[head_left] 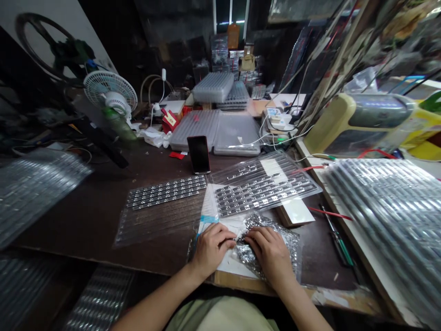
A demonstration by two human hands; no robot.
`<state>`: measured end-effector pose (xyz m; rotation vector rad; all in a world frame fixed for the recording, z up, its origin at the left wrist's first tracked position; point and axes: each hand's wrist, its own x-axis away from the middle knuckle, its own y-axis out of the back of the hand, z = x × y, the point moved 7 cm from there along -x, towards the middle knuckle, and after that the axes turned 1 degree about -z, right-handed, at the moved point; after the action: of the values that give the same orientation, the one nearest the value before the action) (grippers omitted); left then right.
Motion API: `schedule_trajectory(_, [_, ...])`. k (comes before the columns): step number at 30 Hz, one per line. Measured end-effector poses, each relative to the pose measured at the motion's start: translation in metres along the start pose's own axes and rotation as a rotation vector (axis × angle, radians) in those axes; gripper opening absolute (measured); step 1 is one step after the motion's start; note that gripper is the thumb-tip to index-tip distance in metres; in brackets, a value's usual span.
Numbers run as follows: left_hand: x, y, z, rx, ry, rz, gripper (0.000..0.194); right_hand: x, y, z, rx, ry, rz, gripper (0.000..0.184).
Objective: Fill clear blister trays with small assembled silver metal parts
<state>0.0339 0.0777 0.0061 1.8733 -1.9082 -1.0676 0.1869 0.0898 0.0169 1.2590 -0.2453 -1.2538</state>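
Note:
My left hand (212, 246) rests over white paper at the front of the table. Its thumb and fingertips are pinched together; what they hold is too small to make out. Opposite it, my right hand (270, 250) lies on a heap of small shiny metal parts (246, 257) in a clear plastic bag, fingers curled and tips close together. Whatever is in those fingertips is hidden. Just beyond both hands a clear ribbed plastic tray (223, 174) lies tilted, with rows of small metal parts in its grooves. To the left, another ribbed tray (158, 220) has filled rows along its far side.
A phone (199, 155) stands upright behind the trays. A white box (298, 211) sits under the right tray's edge. At right lie a green-handled screwdriver (341, 246) and stacked clear trays (389, 220). More trays (41, 188) and a fan (110, 89) are at left.

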Motion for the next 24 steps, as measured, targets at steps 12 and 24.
schedule_trajectory(12, [0.001, -0.004, 0.001, 0.061, 0.029, 0.026, 0.014, 0.003, 0.001, -0.005, -0.099, -0.009, -0.028, 0.02])
schedule_trajectory(24, [-0.092, 0.077, 0.077, -0.419, 0.166, -0.276, 0.005, -0.005, -0.026, 0.03, -0.179, -0.12, 0.061, 0.012])
